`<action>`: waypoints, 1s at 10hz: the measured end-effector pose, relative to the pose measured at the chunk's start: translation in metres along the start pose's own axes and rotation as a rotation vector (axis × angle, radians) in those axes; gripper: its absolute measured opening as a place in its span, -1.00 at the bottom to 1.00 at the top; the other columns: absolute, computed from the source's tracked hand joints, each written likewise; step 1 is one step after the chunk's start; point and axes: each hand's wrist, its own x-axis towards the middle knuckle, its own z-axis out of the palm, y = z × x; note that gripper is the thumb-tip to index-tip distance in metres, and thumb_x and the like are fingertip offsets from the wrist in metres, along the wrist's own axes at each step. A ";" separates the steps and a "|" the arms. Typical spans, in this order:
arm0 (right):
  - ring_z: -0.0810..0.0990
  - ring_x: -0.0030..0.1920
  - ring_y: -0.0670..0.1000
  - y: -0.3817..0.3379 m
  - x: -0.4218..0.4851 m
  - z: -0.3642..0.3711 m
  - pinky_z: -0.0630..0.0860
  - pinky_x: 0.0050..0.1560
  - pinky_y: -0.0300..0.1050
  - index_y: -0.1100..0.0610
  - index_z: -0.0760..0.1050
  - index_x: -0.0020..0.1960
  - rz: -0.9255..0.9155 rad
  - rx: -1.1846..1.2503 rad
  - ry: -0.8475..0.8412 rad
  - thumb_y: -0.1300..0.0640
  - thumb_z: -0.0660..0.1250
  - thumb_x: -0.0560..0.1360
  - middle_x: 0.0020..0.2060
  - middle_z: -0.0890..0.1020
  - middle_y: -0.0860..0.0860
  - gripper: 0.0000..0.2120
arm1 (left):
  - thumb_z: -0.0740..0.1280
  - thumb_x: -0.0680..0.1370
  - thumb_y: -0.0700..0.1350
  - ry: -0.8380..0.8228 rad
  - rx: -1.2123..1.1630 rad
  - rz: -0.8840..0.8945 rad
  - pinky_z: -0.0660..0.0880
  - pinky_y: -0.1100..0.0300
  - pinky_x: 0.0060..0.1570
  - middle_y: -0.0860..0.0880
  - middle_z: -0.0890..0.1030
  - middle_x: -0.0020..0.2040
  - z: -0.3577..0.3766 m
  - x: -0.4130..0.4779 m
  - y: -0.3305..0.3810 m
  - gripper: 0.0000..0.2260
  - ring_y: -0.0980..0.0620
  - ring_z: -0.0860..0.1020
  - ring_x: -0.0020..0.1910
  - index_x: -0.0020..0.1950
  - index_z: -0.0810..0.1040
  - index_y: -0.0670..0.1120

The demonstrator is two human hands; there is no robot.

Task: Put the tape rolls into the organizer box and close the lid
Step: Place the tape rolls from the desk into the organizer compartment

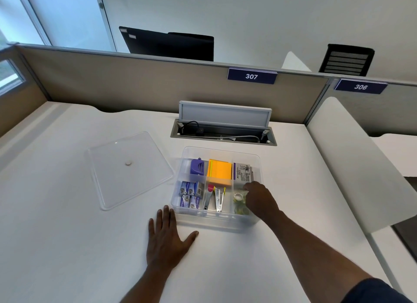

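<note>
Right hand [259, 197] is inside the box, knuckles up, fingers [247, 186] curled down at the top tape roll [238, 196]; fingertips touch or nearly touch its edge, grip hidden by the back of the hand, so cannot tell if it holds the roll or just rests on it. Tape rolls are clear, glossy, slightly yellowish-green rings with pale cores, stacked in the front right compartment; a second roll [241, 210] lies just below the first, partly under the wrist. Left hand [165, 239] is flat on the desk [67, 246], palm down, fingers spread and straight, holding nothing, fingertips just beside the box's front left corner. Organizer box [257, 167] is clear plastic, open, divided into compartments. Back right compartment has a white printed packet [242, 172]. Middle back has an orange sticky note pad [220, 172] with a yellow strip on its left. Back left has a purple plastic item [198, 166], type unclear. Front left has small blue and white boxes [190, 194]. Front middle has metal staplers or staple removers [214, 199], one with a pink tip. Clear lid [128, 169] with a small round knob lies flat on the desk left of the box, close to it, tilted at an angle. Behind the box an open cable tray [223, 132] is set into the desk. Beige partition [135, 81] carries a blue sign 307 [251, 76].
</note>
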 end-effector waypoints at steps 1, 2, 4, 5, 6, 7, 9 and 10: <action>0.57 0.08 0.23 -0.004 0.002 -0.002 0.49 0.09 -0.01 0.27 0.53 0.08 0.056 -0.024 -0.032 0.32 0.20 0.43 0.05 0.61 0.23 -0.75 | -0.06 0.38 0.53 -0.002 0.000 -0.001 -0.04 -0.12 0.51 -0.15 0.11 0.56 0.000 0.000 0.000 -0.03 -0.11 0.04 0.55 0.54 0.02 -0.16; 0.61 0.05 0.26 -0.008 0.003 -0.001 0.56 0.04 0.01 0.27 0.52 0.03 0.111 -0.027 -0.055 0.28 0.21 0.45 0.05 0.62 0.25 -0.80 | -0.07 0.38 0.53 0.000 0.001 -0.006 -0.04 -0.12 0.51 -0.14 0.10 0.56 -0.001 0.000 0.001 -0.03 -0.11 0.03 0.55 0.54 0.02 -0.16; 0.65 0.04 0.21 -0.014 0.003 0.007 0.59 0.04 0.02 0.21 0.51 0.10 0.131 -0.137 -0.098 0.21 0.24 0.48 0.06 0.63 0.19 -0.78 | -0.07 0.38 0.53 0.007 -0.001 -0.002 -0.06 -0.11 0.51 -0.14 0.08 0.57 -0.002 -0.001 0.001 -0.03 -0.10 0.01 0.55 0.54 0.00 -0.15; 0.63 0.06 0.20 -0.014 0.005 0.009 0.57 0.05 0.01 0.20 0.49 0.12 0.133 -0.176 -0.116 0.22 0.23 0.48 0.07 0.62 0.18 -0.77 | -0.08 0.38 0.53 0.003 -0.003 -0.003 -0.08 -0.10 0.51 -0.13 0.07 0.57 -0.003 -0.001 0.001 -0.03 -0.10 0.00 0.55 0.54 -0.01 -0.15; 0.63 0.06 0.19 -0.014 0.005 0.011 0.57 0.05 0.01 0.17 0.48 0.12 0.141 -0.179 -0.103 0.22 0.22 0.49 0.07 0.62 0.16 -0.78 | -0.08 0.38 0.53 -0.001 0.001 -0.002 -0.08 -0.10 0.51 -0.13 0.06 0.57 -0.003 0.000 0.001 -0.03 -0.10 -0.01 0.55 0.55 -0.01 -0.15; 0.63 0.05 0.17 -0.013 0.006 0.011 0.58 0.03 0.00 0.16 0.48 0.11 0.146 -0.159 -0.082 0.21 0.24 0.49 0.06 0.63 0.14 -0.79 | -0.08 0.38 0.53 0.002 -0.003 0.000 -0.07 -0.10 0.51 -0.14 0.08 0.57 -0.003 -0.001 0.001 -0.04 -0.11 0.00 0.55 0.54 0.01 -0.15; 0.64 0.03 0.17 -0.014 0.008 0.015 0.59 0.00 0.01 0.16 0.46 0.11 0.157 -0.139 -0.069 0.20 0.22 0.50 0.04 0.64 0.15 -0.80 | -0.05 0.38 0.52 -0.002 -0.003 -0.003 -0.03 -0.12 0.50 -0.15 0.10 0.56 -0.003 -0.001 0.002 -0.04 -0.12 0.04 0.55 0.54 0.05 -0.15; 0.64 0.03 0.16 -0.013 0.008 0.016 0.59 0.00 0.01 0.15 0.46 0.12 0.162 -0.139 -0.059 0.19 0.25 0.50 0.04 0.65 0.14 -0.80 | -0.05 0.39 0.52 -0.004 0.001 -0.004 -0.03 -0.12 0.50 -0.15 0.10 0.56 -0.003 -0.001 0.002 -0.04 -0.12 0.03 0.55 0.54 0.05 -0.15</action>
